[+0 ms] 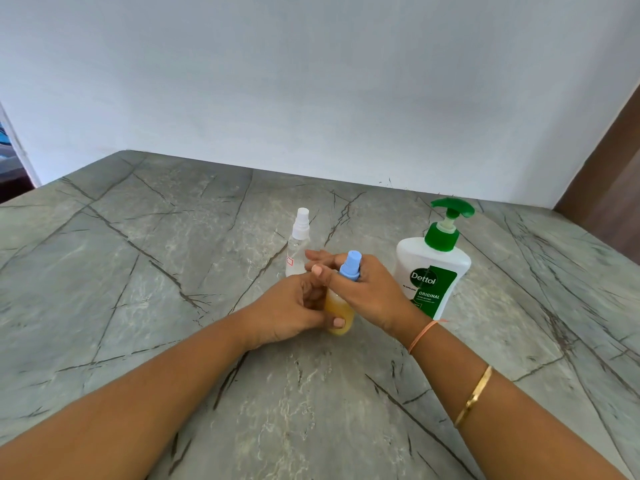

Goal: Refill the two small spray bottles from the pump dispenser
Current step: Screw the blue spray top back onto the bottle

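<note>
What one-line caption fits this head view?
Both hands grip the blue-capped spray bottle of yellow liquid, left hand on its body, right hand at its top, beside the pump dispenser.

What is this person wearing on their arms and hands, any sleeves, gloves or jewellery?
No sleeves or gloves show: both forearms are bare up to the picture's edge. The left hand and its arm carry nothing. The right hand has a thin orange thread band at the wrist and, further up the forearm, a slim gold bangle. No rings are visible.

Both forearms converge; left hand [287,306] and right hand [367,289] curled, gripping.
</note>
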Available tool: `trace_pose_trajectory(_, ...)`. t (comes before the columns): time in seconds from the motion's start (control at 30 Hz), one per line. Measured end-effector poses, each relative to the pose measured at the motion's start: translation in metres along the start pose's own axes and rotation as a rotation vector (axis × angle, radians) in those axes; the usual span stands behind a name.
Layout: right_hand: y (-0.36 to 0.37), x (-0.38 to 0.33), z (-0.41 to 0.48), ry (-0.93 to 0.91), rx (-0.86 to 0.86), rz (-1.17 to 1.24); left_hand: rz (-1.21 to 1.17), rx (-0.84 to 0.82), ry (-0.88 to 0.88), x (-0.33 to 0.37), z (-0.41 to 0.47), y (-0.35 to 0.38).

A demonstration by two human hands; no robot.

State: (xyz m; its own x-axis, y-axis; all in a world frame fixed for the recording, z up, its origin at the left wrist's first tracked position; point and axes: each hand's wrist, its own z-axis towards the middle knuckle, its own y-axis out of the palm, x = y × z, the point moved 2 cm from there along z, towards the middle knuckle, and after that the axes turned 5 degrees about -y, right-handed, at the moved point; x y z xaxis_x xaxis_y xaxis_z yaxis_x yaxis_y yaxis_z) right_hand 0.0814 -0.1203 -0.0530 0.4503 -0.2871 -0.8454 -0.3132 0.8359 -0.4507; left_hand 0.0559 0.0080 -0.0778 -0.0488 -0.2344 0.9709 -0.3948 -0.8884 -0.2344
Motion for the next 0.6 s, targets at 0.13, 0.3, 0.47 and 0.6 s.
trace_pose_trajectory(0.13,0.007,0.002,-0.004,0.02,0.199,-0.04,0.047,0.073,0.009,0.0,-0.001,0.007)
trace_pose_trajectory(0.3,0.015,-0.001,-0.007,0.113,0.404,-0.238,0.121,0.183,0.046,0.006,-0.006,0.015)
trace_pose_trajectory(0.47,0.021,-0.007,-0.013,0.185,0.512,-0.276,0.279,0.353,0.062,0.007,-0.01,0.021)
trace_pose_trajectory(0.6,0.02,-0.009,-0.019,0.205,0.486,-0.262,0.363,0.44,0.073,0.008,-0.013,0.024)
